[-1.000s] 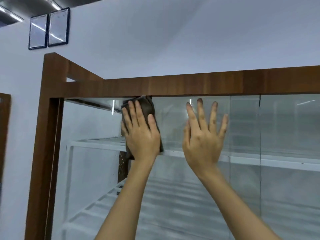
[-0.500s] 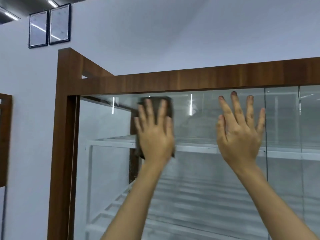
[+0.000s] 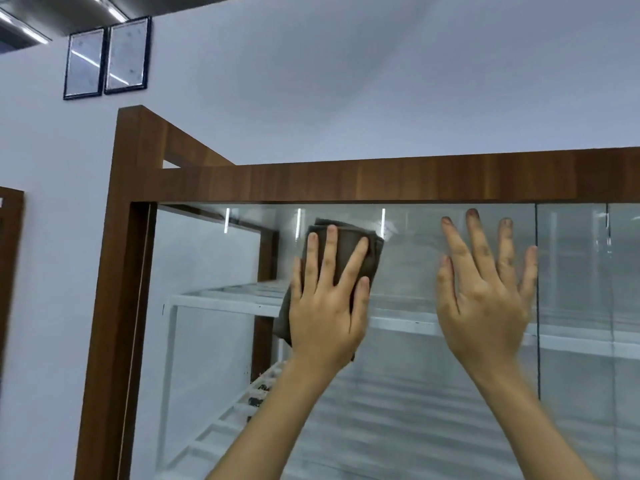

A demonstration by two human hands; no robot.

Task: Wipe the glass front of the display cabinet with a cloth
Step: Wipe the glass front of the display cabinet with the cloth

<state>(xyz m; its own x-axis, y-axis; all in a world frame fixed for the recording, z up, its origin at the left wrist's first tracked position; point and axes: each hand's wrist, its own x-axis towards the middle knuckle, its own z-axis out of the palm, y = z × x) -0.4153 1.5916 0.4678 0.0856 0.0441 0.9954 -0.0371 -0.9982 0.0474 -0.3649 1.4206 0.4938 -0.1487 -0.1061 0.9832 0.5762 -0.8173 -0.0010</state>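
Note:
The display cabinet has a dark wooden frame [image 3: 381,183] and a glass front [image 3: 214,341]. My left hand [image 3: 327,306] presses a folded dark brown cloth [image 3: 349,251] flat against the upper part of the glass, fingers straight and spread. The cloth shows above and left of that hand, just under the top rail. My right hand [image 3: 485,296] lies flat on the glass to the right, fingers straight and spread, holding nothing.
White shelves [image 3: 225,299] run behind the glass. A vertical seam between panes [image 3: 537,306] stands just right of my right hand. Two framed pictures [image 3: 107,57] hang on the white wall at upper left. Another wooden frame edge [image 3: 10,271] shows at far left.
My left hand has slid the cloth to the right along the top of the glass, away from the left post. My right hand has shifted right too, toward the pane seam.

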